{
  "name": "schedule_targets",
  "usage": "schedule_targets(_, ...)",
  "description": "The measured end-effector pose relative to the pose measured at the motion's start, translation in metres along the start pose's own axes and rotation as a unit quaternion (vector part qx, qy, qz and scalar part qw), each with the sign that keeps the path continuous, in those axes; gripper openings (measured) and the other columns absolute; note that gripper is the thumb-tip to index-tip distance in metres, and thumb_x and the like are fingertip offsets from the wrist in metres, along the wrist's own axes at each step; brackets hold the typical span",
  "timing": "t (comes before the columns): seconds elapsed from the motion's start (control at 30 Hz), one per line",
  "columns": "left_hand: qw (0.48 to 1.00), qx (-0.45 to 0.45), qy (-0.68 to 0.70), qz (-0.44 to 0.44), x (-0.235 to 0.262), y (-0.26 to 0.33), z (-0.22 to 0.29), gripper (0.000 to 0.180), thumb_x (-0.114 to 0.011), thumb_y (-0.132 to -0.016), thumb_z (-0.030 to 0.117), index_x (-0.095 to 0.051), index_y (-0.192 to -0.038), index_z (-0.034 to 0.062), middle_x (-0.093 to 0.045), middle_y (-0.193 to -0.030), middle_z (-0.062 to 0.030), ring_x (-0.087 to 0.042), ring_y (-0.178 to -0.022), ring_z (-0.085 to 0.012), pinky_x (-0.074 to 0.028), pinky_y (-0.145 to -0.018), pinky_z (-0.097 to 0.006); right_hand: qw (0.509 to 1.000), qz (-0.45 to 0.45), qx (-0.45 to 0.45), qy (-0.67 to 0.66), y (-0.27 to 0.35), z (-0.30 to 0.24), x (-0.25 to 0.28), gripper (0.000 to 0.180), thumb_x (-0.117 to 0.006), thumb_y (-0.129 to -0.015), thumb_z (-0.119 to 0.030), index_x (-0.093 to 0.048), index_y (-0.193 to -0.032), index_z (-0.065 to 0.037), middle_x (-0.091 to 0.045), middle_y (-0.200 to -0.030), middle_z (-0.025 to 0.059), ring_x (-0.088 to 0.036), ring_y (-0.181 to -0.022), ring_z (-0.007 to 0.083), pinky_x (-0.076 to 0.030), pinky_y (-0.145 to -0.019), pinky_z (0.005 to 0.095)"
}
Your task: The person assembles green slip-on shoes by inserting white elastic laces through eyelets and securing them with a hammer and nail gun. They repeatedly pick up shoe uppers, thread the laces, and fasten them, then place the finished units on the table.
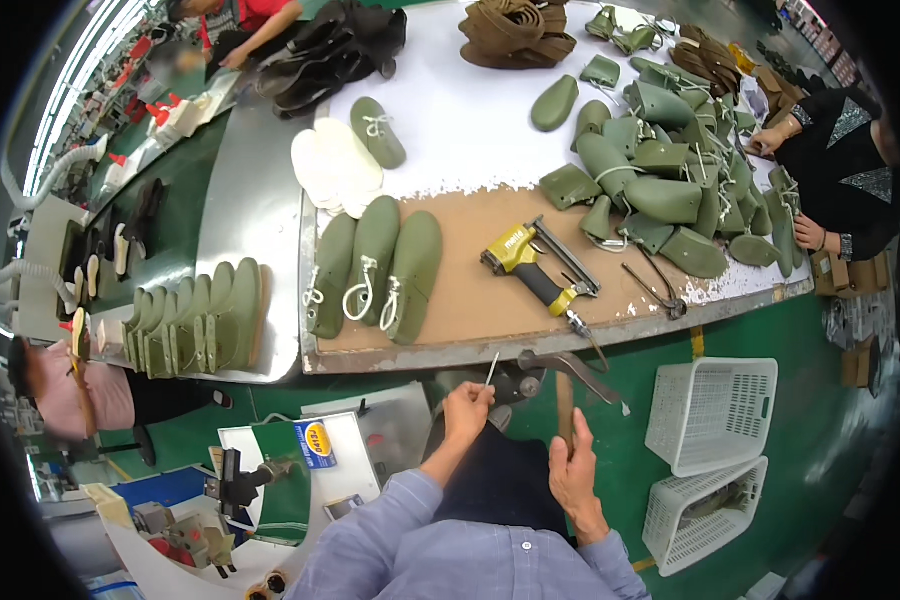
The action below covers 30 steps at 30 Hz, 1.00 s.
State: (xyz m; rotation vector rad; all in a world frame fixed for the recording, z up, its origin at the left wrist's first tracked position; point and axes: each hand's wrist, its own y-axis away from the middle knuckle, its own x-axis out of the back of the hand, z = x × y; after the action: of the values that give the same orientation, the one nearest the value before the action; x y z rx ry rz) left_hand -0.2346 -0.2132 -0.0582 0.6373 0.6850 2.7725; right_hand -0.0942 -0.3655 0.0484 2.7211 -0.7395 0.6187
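My left hand (467,410) is closed, pinching a thin pale stick (494,369) that points up toward the table edge. The wooden handle of a hammer (565,405) passes between the thumb and fingers of my right hand (576,472). Its dark curved head lies just off the table's front edge. A yellow and black staple gun (526,262) rests on the brown board (460,310), its hose hanging over the edge. Left of it lie three green shoe lasts (414,275) with white cord loops. White insoles (335,168) and another green last (378,133) lie behind them.
Many green lasts (660,160) are heaped at the right, beside a metal hook tool (660,290). A row of lasts (195,318) stands on the left metal table. White baskets (710,415) stand on the floor at right. Co-workers are at the far left, left and right.
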Motion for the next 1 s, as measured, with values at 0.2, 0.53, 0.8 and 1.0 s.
schedule_targets(0.2,0.998,-0.024,-0.033,0.056,0.007,-0.027,0.024,0.023,-0.073,-0.091,0.021,-0.075,-0.089,-0.0017,-0.075,-0.075,-0.0165,-0.075,-0.071,-0.0258,-0.057,-0.069,-0.037,0.994,-0.006,0.099,0.051,-0.034,-0.012,-0.023,0.046,-0.062,-0.100,-0.008,-0.050,-0.144,0.000,-0.068,-0.119,0.0286,-0.071,-0.099,0.0416,-0.058,-0.082,0.0430)
schedule_targets(0.53,0.988,-0.071,-0.111,0.082,0.003,-0.017,0.026,0.022,-0.071,-0.092,0.022,-0.072,-0.085,0.0006,-0.072,-0.078,-0.0214,-0.072,-0.075,-0.0408,-0.057,-0.070,-0.048,0.969,-0.119,0.104,0.191,-0.067,0.005,-0.044,0.035,-0.065,-0.098,-0.010,-0.061,-0.132,-0.007,-0.071,-0.104,0.0218,-0.073,-0.084,0.0361,-0.057,-0.068,0.0437)
schedule_targets(0.8,0.985,-0.081,-0.135,0.068,0.009,-0.016,0.031,0.020,-0.072,-0.091,0.020,-0.073,-0.087,0.0003,-0.072,-0.078,-0.0233,-0.072,-0.079,-0.0432,-0.057,-0.073,-0.049,0.989,-0.103,0.031,0.103,-0.075,-0.020,-0.032,0.037,-0.064,-0.099,-0.009,-0.061,-0.136,-0.005,-0.071,-0.112,0.0252,-0.074,-0.104,0.0294,-0.057,-0.086,0.0358)
schedule_targets(1.0,0.985,-0.082,-0.138,0.064,0.007,-0.017,0.029,0.020,-0.072,-0.090,0.019,-0.073,-0.088,-0.0014,-0.072,-0.080,-0.0239,-0.072,-0.079,-0.0427,-0.057,-0.074,-0.048,0.974,-0.037,0.124,0.183,-0.073,0.017,-0.035,0.035,-0.067,-0.097,-0.014,-0.065,-0.132,-0.017,-0.069,-0.091,0.0173,-0.068,-0.083,0.0409,-0.056,-0.071,0.0490)
